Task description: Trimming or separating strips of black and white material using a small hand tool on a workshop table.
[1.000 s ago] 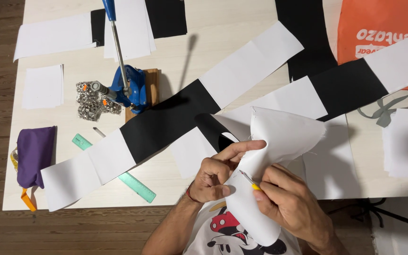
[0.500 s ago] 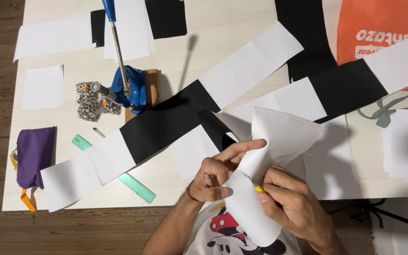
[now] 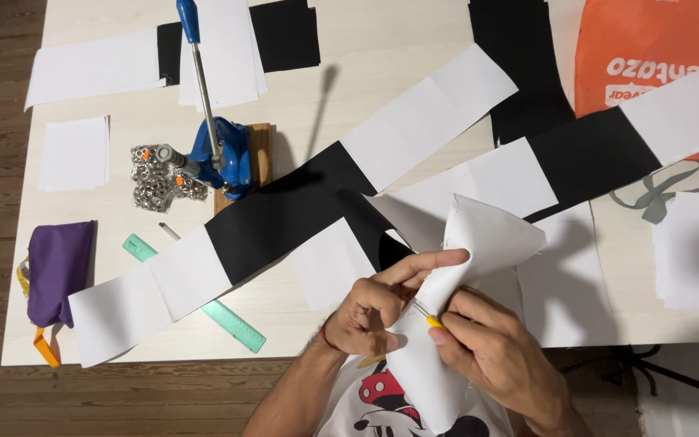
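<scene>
Both of my hands work at the near table edge on a folded piece of white fabric (image 3: 491,243) that rises in a peak above them. My left hand (image 3: 378,303) pinches the fabric's edge, forefinger stretched out along it. My right hand (image 3: 487,356) grips a small tool with a yellow handle (image 3: 432,320), its thin metal tip against the fabric between my hands. The fabric's lower end hangs down over my shirt.
Long strips of joined black and white fabric (image 3: 285,214) cross the pale table (image 3: 366,73). A blue hand press (image 3: 218,150) on a wooden base stands at the left, beside a pile of metal eyelets (image 3: 151,178). A green ruler (image 3: 232,320), purple pouch (image 3: 58,271) and orange bag (image 3: 649,48) lie around.
My hands shifted slightly on the white fabric; the tool tip stays at the same spot. Nothing else has moved.
</scene>
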